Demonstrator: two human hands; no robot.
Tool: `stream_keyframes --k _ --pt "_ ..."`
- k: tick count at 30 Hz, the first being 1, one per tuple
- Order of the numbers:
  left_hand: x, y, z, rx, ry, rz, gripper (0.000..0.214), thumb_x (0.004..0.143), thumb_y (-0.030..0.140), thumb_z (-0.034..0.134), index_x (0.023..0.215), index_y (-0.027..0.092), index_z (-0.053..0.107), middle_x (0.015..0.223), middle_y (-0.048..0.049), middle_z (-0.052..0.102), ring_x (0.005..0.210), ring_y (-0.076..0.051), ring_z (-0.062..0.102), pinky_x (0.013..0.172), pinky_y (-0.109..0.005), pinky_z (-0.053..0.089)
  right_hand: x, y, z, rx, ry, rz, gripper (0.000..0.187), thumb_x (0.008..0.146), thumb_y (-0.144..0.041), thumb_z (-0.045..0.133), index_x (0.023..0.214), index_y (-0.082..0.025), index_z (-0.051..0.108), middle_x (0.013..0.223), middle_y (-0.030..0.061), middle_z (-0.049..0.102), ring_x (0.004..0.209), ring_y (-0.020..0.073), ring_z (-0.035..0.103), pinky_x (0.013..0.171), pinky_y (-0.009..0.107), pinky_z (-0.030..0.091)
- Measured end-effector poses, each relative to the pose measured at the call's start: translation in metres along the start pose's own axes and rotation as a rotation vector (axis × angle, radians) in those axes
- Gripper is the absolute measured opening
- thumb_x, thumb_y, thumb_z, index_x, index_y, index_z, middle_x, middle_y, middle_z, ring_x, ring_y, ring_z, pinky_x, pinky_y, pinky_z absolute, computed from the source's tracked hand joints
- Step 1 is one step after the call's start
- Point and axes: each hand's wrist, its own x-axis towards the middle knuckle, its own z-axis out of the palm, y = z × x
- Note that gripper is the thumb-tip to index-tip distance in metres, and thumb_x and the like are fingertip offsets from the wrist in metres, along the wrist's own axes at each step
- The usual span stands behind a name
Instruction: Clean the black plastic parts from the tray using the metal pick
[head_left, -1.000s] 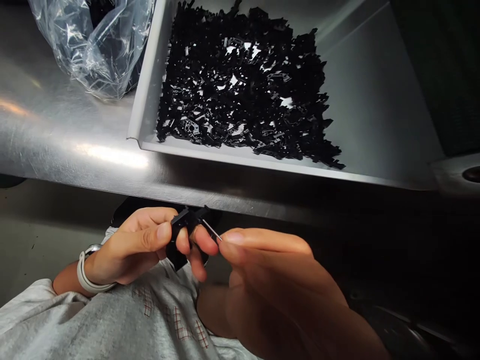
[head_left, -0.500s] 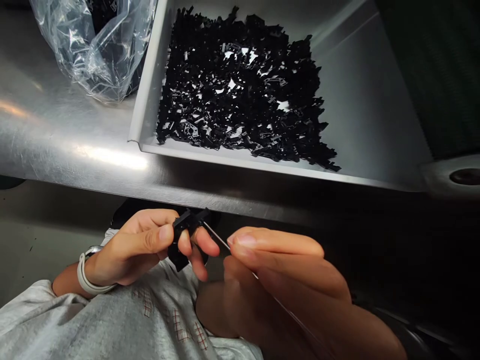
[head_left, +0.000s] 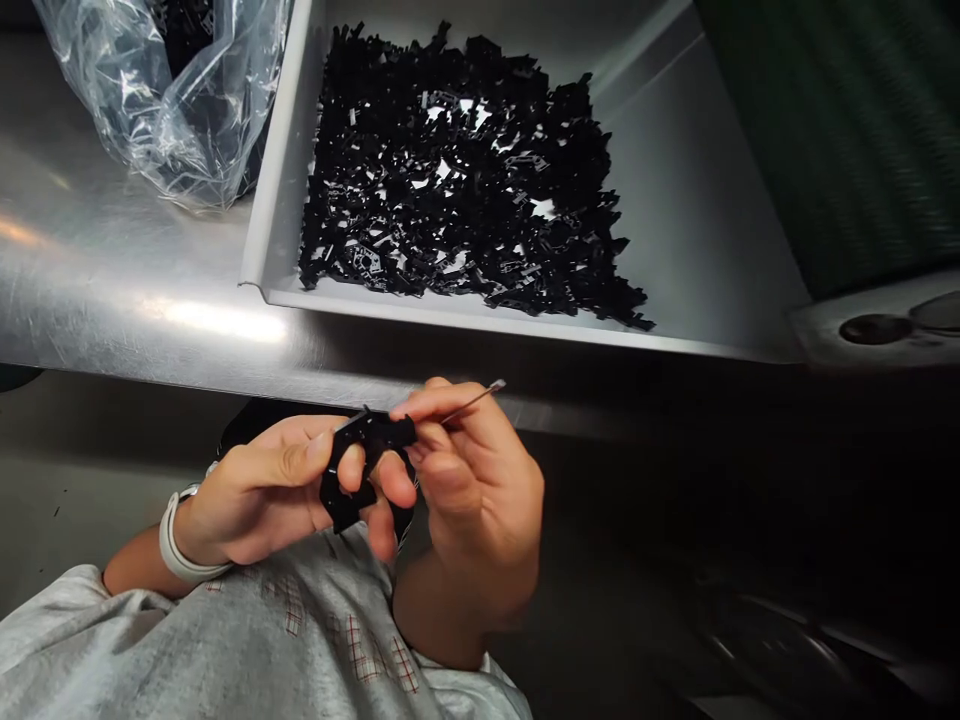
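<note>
My left hand point(head_left: 277, 470) is closed on a black plastic part point(head_left: 352, 505), with its thumb on the part's left side and other fingers curled about it. The part has angular edges and a short, rounded projection on the right. Beside that end, my right hand point(head_left: 487, 490) is closed, its fingertips at or against the part. A thin metal rod point(head_left: 469, 405) with a pale tip lies across the right fingers, pointing up and right. Its lower end is hidden, and I cannot tell whether it touches the part.
On the metal table point(head_left: 90, 300) in front stands a grey tray point(head_left: 712, 190) with a heap of small black plastic pieces point(head_left: 465, 190). A clear plastic bag point(head_left: 195, 120) with black pieces is to its left. A dark green ribbed surface point(head_left: 840, 130) lies right.
My right hand has come in from the right to the black part and turned, so the rod now points up and right. My left hand keeps its hold. The view has shifted slightly.
</note>
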Motion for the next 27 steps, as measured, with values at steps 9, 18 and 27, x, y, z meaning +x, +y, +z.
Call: stream_keyframes --k 9,18,27 --pt "0.003 0.004 0.000 0.017 0.012 -0.056 0.030 0.079 0.039 0.079 0.066 0.015 0.065 0.065 0.0021 0.059 0.048 -0.009 0.056 0.078 -0.030 0.054 0.000 -0.005 -0.010 0.134 -0.224 0.224 0.022 0.093 -0.041 0.066 0.087 -0.022 0.059 0.064 -0.0057 0.055 0.045 0.0117 0.062 0.037 0.022 0.050" --pt "0.001 0.001 -0.003 -0.069 0.022 -0.084 0.024 0.081 0.036 0.078 0.071 0.015 0.072 0.070 -0.0005 0.065 0.057 -0.012 0.065 0.072 -0.026 0.053 -0.002 -0.001 -0.008 0.116 -0.178 0.236 0.022 0.093 -0.039 0.065 0.083 -0.023 0.054 0.064 -0.0058 0.053 0.041 0.0099 0.059 0.035 0.019 0.046" --pt "0.001 -0.001 0.000 -0.041 0.020 -0.056 0.021 0.081 0.033 0.078 0.072 0.015 0.073 0.074 -0.0025 0.069 0.062 -0.014 0.067 0.069 -0.026 0.051 -0.001 -0.001 -0.008 0.201 -0.151 0.234 0.022 0.085 -0.041 0.075 0.090 -0.024 0.063 0.061 -0.0067 0.056 0.041 0.0081 0.055 0.035 0.018 0.045"
